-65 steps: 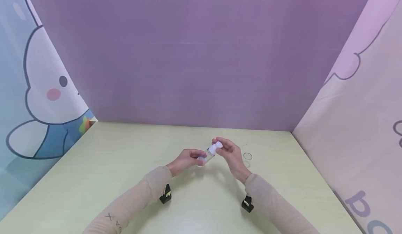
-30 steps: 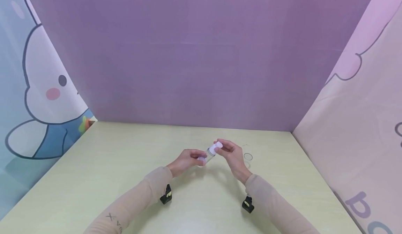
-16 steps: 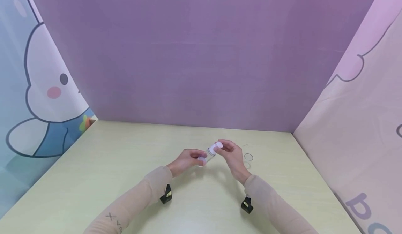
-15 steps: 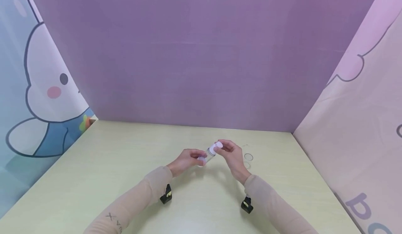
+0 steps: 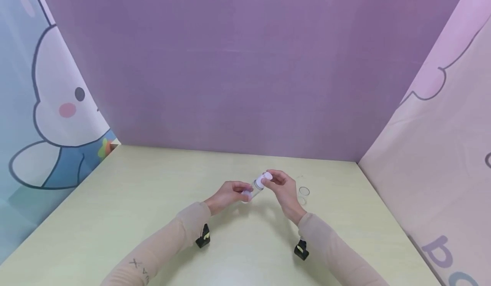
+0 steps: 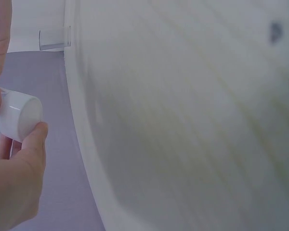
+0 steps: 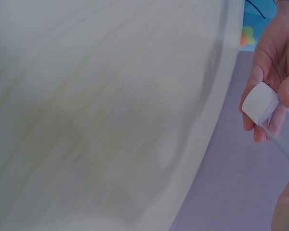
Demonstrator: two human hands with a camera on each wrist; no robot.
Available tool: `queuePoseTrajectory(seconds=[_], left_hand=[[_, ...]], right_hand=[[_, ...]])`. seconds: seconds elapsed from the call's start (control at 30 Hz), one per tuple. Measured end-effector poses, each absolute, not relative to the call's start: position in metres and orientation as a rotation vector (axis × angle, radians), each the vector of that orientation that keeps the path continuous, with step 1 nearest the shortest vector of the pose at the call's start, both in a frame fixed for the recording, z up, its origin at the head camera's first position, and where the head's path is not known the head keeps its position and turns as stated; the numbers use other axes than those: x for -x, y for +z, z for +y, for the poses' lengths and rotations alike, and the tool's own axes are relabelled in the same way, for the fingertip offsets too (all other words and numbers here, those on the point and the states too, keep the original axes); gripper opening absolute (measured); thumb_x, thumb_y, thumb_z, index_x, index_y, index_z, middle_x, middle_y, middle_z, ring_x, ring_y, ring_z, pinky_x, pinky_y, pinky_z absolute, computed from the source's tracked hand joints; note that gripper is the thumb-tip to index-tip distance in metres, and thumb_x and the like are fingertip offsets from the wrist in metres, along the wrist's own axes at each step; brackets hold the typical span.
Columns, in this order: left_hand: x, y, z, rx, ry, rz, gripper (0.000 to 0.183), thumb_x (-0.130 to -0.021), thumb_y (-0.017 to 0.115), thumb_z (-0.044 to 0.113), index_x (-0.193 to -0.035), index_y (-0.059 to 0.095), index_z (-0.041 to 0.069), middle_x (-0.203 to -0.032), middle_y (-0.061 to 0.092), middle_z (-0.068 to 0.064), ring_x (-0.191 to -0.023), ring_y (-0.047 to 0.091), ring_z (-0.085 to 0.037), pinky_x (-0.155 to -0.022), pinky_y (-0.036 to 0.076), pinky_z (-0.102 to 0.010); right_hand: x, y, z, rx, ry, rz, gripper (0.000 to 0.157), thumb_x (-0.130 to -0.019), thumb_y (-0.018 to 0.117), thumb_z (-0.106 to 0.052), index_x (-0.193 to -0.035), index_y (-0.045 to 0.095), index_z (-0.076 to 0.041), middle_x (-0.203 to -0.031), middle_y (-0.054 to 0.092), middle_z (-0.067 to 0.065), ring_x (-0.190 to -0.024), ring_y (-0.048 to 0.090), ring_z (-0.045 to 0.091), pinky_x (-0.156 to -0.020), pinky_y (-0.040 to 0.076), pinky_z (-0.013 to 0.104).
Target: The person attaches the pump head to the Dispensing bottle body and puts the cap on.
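Observation:
A small clear bottle with white ends is held above the table, tilted with its upper end to the right. My left hand grips the lower white end, thumb on one side and fingers on the other. At the upper white end, my right hand pinches with its thumb and fingertips. A dark ring shows round the bottle just below that upper end. Only parts of the hands appear in the wrist views, at the frame edges.
A clear, see-through cylinder stands on the pale table, right of my right hand; its dark round rim shows from above. A purple panel rises behind the table, with printed cloth walls at both sides.
My right fingertips have shifted slightly round the upper white end. The left hand and the bottle stay almost in place; the head view has moved a little.

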State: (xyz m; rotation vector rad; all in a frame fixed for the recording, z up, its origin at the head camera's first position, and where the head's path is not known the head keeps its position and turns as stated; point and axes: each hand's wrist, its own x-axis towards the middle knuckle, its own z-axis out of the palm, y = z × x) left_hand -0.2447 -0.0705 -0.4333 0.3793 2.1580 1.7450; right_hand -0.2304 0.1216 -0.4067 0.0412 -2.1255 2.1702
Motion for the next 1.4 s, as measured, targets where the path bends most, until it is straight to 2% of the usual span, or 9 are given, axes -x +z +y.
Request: queuePoseTrajectory(seconds=[0.17,0.27,0.4,0.6,1.0,1.23,1.4], left_hand=[[0.245,-0.433,-0.071,-0.388,1.739,2.168,0.039,-0.081,0.069,0.014,-0.118,0.06,0.004,-0.119,0.061,-0.012,-0.107,0.056,-0.021,-0.094,0.044,-0.04],[0.246,-0.434,-0.071,-0.373,1.723,2.174,0.037,-0.081,0.069,0.017,-0.117,0.061,0.007,-0.119,0.061,-0.01,-0.107,0.055,-0.022,-0.095,0.043,-0.041],[0.246,-0.434,-0.071,-0.348,1.699,2.179,0.037,-0.081,0.069,0.019,-0.116,0.062,0.012,-0.121,0.06,-0.008,-0.109,0.054,-0.022,-0.096,0.042,-0.044],[0.245,-0.434,-0.071,-0.344,1.685,2.176,0.038,-0.082,0.069,0.018,-0.118,0.06,0.009,-0.122,0.06,-0.009,-0.111,0.054,-0.023,-0.097,0.042,-0.044],[0.243,-0.432,-0.071,-0.363,1.694,2.157,0.037,-0.082,0.067,0.015,-0.117,0.06,0.006,-0.122,0.059,-0.012,-0.111,0.054,-0.023,-0.094,0.045,-0.04],[0.244,-0.436,-0.073,-0.369,1.7,2.172,0.037,-0.083,0.067,0.014,-0.117,0.06,0.004,-0.121,0.06,-0.012,-0.109,0.054,-0.022,-0.093,0.045,-0.039],[0.244,-0.435,-0.073,-0.378,1.716,2.181,0.036,-0.082,0.067,0.013,-0.117,0.06,0.005,-0.12,0.06,-0.012,-0.109,0.055,-0.023,-0.093,0.044,-0.039]], right_hand=[[0.231,-0.407,0.122,-0.064,2.176,-2.132,0.035,-0.077,0.071,-0.007,-0.11,0.06,-0.001,-0.101,0.066,0.006,-0.087,0.061,0.01,-0.081,0.049,0.025],[0.23,-0.406,0.123,-0.111,2.201,-2.131,0.037,-0.078,0.069,-0.005,-0.113,0.058,0.001,-0.108,0.064,0.011,-0.089,0.061,0.008,-0.082,0.049,0.024],[0.228,-0.404,0.126,-0.242,2.286,-2.116,0.04,-0.081,0.064,0.001,-0.12,0.053,0.002,-0.121,0.059,0.017,-0.097,0.061,0.008,-0.086,0.049,0.024],[0.227,-0.406,0.131,-0.418,2.366,-2.11,0.045,-0.085,0.054,0.007,-0.129,0.043,0.007,-0.13,0.052,0.019,-0.108,0.058,0.008,-0.091,0.046,0.024],[0.227,-0.406,0.131,-0.371,2.316,-2.169,0.044,-0.085,0.052,0.008,-0.129,0.046,0.003,-0.127,0.055,0.017,-0.108,0.057,0.007,-0.093,0.044,0.024],[0.229,-0.409,0.125,-0.254,2.268,-2.188,0.042,-0.082,0.056,0.01,-0.123,0.052,0.0,-0.122,0.059,0.015,-0.11,0.058,0.017,-0.09,0.048,0.027],[0.229,-0.409,0.124,-0.203,2.206,-2.199,0.039,-0.081,0.06,0.008,-0.119,0.056,-0.002,-0.119,0.061,0.013,-0.107,0.059,0.019,-0.087,0.049,0.028]])
